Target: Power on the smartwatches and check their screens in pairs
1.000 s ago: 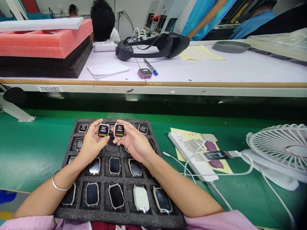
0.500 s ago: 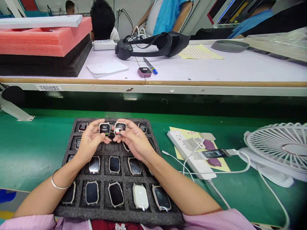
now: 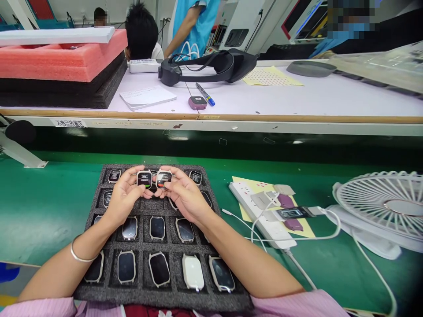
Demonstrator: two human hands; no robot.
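My left hand (image 3: pixel 127 193) grips a smartwatch without a strap (image 3: pixel 144 179), its lit screen showing text and a green patch. Close beside it, my right hand (image 3: pixel 185 193) holds a second strapless smartwatch (image 3: pixel 164 178), lit with text and a red-orange patch, the thumb at its lower edge. Both are held above the back rows of a dark foam tray (image 3: pixel 142 244). More watch bodies lie in the tray's compartments, among them a dark-screened watch (image 3: pixel 157 227) and one with a whitish face (image 3: pixel 193 272). My hands and forearms hide some compartments.
Right of the tray lie a white power strip (image 3: pixel 261 215) with cables and a USB meter (image 3: pixel 294 213), then a white fan (image 3: pixel 390 207). On the shelf behind are pink foam (image 3: pixel 66 61), a black headset (image 3: pixel 205 68), a notepad (image 3: pixel 147 97) and a pen (image 3: pixel 205 94). Several people are beyond.
Both hands keep hold of their watches, and the right one has shifted very slightly. The view has moved a little, and the person in blue behind the shelf has moved left.
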